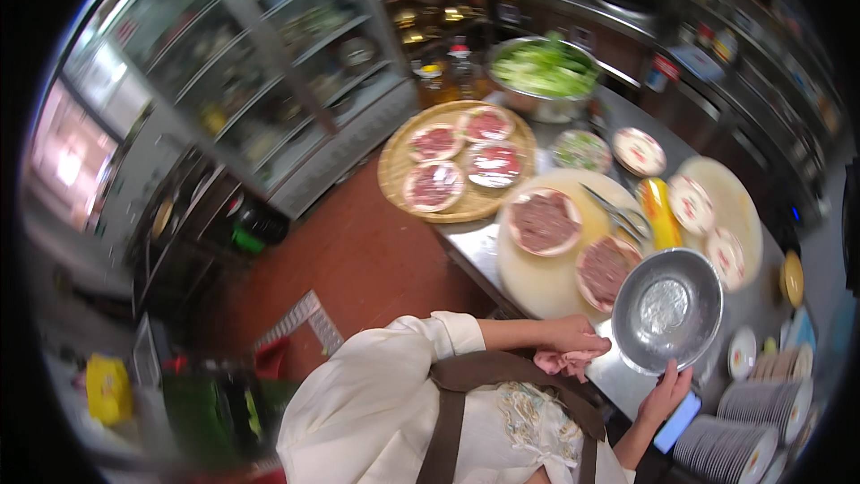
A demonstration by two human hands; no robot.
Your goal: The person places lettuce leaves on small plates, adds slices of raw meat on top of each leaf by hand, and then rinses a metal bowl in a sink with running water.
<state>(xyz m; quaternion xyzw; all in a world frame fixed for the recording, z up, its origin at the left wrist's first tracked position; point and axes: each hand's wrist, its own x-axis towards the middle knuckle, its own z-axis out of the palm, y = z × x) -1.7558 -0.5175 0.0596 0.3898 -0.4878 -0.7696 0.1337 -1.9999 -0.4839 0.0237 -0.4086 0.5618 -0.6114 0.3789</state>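
My left hand (573,336) is closed around a crumpled pink cloth (571,361) in front of my apron. My right hand (665,393) grips the rim of a metal bowl (667,311); a wet-looking shine shows on its bottom. The bowl is tilted and its inside faces me. Just beyond it, a plate of sliced raw meat (608,271) rests on a round cutting board (527,286), partly hidden by the bowl. A second meat plate (545,220) lies farther back on that board, beside a pair of scissors (621,218).
A round bamboo tray (393,178) carries several meat plates, at least one film-wrapped. Behind it stands a metal basin of leafy greens (544,67). A yellow packet (658,214) lies by a second board (746,215) bearing patterned plates. Stacked plates (725,450) stand at right; a glass-door fridge (269,67) is at left.
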